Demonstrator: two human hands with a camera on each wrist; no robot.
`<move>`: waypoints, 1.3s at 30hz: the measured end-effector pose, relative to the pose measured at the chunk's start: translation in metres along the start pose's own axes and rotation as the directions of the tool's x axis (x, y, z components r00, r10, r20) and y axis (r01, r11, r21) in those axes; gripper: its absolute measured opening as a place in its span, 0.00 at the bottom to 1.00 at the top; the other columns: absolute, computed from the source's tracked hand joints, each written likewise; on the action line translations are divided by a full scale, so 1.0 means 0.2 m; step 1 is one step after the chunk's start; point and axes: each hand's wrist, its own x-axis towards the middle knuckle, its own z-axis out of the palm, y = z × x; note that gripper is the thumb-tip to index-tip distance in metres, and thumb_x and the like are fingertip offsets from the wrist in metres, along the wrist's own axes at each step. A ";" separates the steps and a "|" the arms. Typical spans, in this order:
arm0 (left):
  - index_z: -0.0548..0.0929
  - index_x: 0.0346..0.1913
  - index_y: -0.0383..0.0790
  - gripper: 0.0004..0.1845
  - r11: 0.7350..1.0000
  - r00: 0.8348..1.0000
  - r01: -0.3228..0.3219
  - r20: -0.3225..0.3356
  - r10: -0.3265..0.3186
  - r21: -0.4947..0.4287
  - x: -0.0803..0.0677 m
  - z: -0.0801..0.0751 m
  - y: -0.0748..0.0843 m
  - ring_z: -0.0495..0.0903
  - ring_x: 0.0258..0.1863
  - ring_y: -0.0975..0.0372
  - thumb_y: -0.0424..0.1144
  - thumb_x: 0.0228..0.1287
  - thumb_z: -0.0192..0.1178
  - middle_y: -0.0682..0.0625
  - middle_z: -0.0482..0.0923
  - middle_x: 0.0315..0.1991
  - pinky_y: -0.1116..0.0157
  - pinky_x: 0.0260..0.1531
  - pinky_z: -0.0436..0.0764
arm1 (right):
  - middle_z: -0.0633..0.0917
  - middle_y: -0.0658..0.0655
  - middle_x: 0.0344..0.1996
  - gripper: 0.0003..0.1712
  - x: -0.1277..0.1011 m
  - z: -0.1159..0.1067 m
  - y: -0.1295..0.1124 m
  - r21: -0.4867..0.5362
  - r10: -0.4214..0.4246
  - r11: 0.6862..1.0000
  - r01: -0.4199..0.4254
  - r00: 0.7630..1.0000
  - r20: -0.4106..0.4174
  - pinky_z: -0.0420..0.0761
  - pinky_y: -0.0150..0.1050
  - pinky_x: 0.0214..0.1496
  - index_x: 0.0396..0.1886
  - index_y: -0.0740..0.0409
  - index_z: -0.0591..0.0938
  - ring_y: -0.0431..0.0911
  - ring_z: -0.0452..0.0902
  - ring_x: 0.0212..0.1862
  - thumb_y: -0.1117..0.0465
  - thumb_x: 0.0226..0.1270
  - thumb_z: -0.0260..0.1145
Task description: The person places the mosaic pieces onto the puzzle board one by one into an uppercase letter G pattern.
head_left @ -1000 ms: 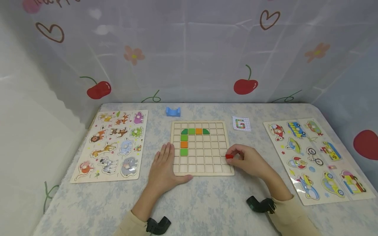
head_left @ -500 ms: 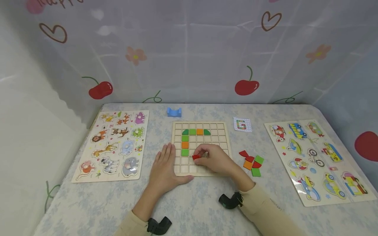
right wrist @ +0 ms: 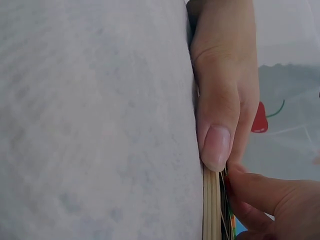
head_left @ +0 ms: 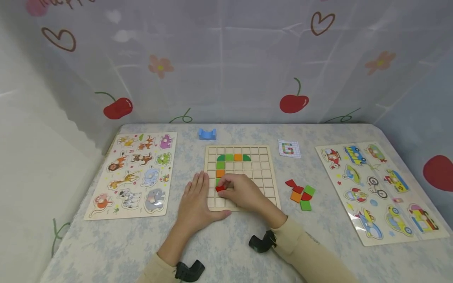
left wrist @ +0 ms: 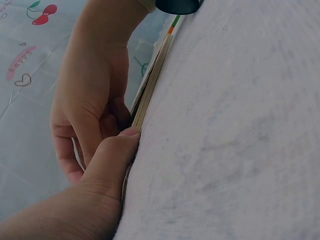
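Red tile (head_left: pixel 220 188) over the wooden grid board (head_left: pixel 262 173)

The small red tile is being held at the left column of the board, just under the green square (head_left: pixel 218 181). The pale square board is lying flat on the counter (head_left: pixel 247 243), and it is already carrying green and orange tiles forming a top row and a left column.

Left hand (head_left: pixel 196 204) flat, fingers straight, right hand (head_left: pixel 240 192) fingers curled, pinching

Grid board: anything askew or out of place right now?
Nothing stands out. The grid board lies square on the table, its placed tiles sit inside their cells, and the spare tiles lie in a loose cluster right of it.
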 end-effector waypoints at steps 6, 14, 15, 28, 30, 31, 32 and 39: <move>0.44 0.79 0.36 0.72 1.000 1.000 -0.004 0.002 0.004 -0.004 -0.01 0.00 0.00 0.40 0.81 0.52 0.81 0.42 0.61 0.43 0.40 0.81 0.50 0.79 0.45 | 0.82 0.42 0.34 0.06 0.00 0.01 -0.01 -0.090 -0.017 0.996 0.013 0.999 -0.035 0.78 0.35 0.41 0.38 0.46 0.85 0.36 0.76 0.37 0.55 0.62 0.73; 0.46 0.79 0.35 0.72 1.000 1.000 -0.010 -0.020 0.010 0.003 -0.01 0.00 0.00 0.42 0.81 0.51 0.80 0.42 0.62 0.42 0.42 0.81 0.48 0.78 0.47 | 0.82 0.41 0.34 0.06 -0.01 0.02 -0.01 -0.142 -0.062 0.988 0.055 0.997 -0.045 0.78 0.32 0.40 0.37 0.45 0.86 0.35 0.76 0.36 0.54 0.61 0.74; 0.46 0.79 0.35 0.72 1.000 1.000 -0.009 -0.020 0.009 0.005 -0.01 0.00 0.00 0.42 0.81 0.51 0.80 0.42 0.62 0.42 0.42 0.81 0.49 0.78 0.47 | 0.82 0.41 0.34 0.06 -0.01 0.03 -0.01 -0.147 -0.063 0.988 0.056 0.997 -0.043 0.78 0.31 0.39 0.37 0.45 0.86 0.34 0.76 0.36 0.54 0.61 0.74; 0.44 0.79 0.35 0.72 1.000 1.000 -0.017 -0.009 0.017 0.010 -0.01 0.00 0.00 0.41 0.81 0.52 0.80 0.43 0.61 0.42 0.41 0.81 0.49 0.78 0.47 | 0.84 0.42 0.34 0.06 -0.02 0.03 0.00 -0.138 -0.057 0.989 0.046 0.996 -0.073 0.78 0.32 0.39 0.36 0.46 0.87 0.33 0.76 0.34 0.53 0.62 0.74; 0.43 0.79 0.35 0.72 1.000 1.000 -0.017 -0.006 0.017 0.013 -0.01 0.00 -0.01 0.41 0.81 0.52 0.80 0.44 0.61 0.42 0.41 0.81 0.49 0.78 0.46 | 0.84 0.41 0.33 0.04 -0.03 0.03 -0.01 -0.141 -0.065 0.989 0.054 0.995 -0.077 0.78 0.31 0.38 0.35 0.45 0.87 0.33 0.76 0.34 0.53 0.62 0.73; 0.43 0.79 0.35 0.71 1.000 1.000 -0.016 -0.006 0.016 0.014 0.00 0.00 -0.01 0.41 0.81 0.52 0.80 0.44 0.61 0.42 0.41 0.81 0.49 0.78 0.46 | 0.84 0.41 0.33 0.04 -0.03 0.03 -0.01 -0.144 -0.071 0.988 0.059 0.994 -0.080 0.77 0.31 0.38 0.35 0.45 0.87 0.33 0.76 0.33 0.53 0.62 0.73; 0.44 0.79 0.35 0.71 1.000 1.000 -0.016 -0.007 0.016 0.016 0.00 0.00 -0.01 0.41 0.81 0.52 0.80 0.44 0.61 0.42 0.41 0.81 0.49 0.78 0.46 | 0.84 0.41 0.33 0.03 -0.03 0.02 -0.01 -0.146 -0.076 0.987 0.064 0.994 -0.083 0.77 0.31 0.38 0.34 0.45 0.88 0.33 0.76 0.33 0.53 0.63 0.73; 0.43 0.79 0.36 0.72 1.000 1.000 -0.008 0.004 0.008 0.011 0.00 -0.01 -0.01 0.40 0.81 0.52 0.80 0.43 0.61 0.42 0.40 0.81 0.49 0.79 0.46 | 0.84 0.42 0.33 0.04 -0.05 0.02 -0.02 -0.148 -0.076 0.987 0.063 0.994 -0.081 0.76 0.31 0.37 0.34 0.47 0.90 0.35 0.76 0.33 0.55 0.60 0.75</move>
